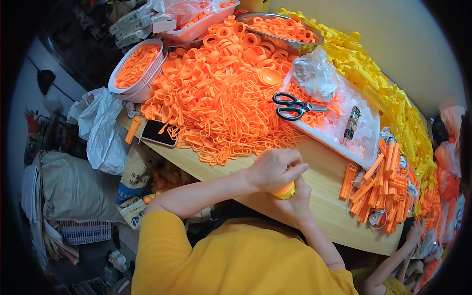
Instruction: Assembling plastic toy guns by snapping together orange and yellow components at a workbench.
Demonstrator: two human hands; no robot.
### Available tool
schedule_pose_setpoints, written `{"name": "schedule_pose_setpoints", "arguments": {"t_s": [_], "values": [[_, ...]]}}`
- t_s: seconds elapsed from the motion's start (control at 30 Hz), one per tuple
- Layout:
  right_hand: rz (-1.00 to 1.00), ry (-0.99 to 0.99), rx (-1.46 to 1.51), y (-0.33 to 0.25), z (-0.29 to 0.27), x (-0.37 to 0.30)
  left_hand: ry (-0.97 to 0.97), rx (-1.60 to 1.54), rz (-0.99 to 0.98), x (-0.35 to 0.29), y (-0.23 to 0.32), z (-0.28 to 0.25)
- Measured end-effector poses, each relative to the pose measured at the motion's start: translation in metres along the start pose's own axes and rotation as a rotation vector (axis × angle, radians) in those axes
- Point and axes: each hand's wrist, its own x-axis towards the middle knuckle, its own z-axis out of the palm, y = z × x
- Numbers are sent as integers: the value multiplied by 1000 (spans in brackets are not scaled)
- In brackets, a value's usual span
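Observation:
In front of my chest, at the near edge of the table, my two hands meet around a round orange-and-yellow plastic piece (283, 191). My left hand (273, 169) is closed over its top, the thumb pointing right. From below and the right, my right hand (299, 199) wraps the same piece; most of its fingers are hidden. Just beyond them a heap of orange plastic clips (236, 115) spreads over the wooden table (322, 169). Orange rings and caps (196, 73) pile up behind the clips.
Black-handled scissors (295, 106) lie across a white tray (366, 156) of translucent parts. Orange strips with cords (381, 191) sit at right, yellow parts (393, 105) behind. A phone (158, 133) and white basket (118, 83) are at left. Another person's hand (417, 231) shows lower right.

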Motion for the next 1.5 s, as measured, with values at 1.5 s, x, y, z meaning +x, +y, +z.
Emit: {"name": "schedule_pose_setpoints", "arguments": {"t_s": [1.5], "values": [[747,-54,673,10,-26,-16,56,-840,-633,-32,-32,-9]]}}
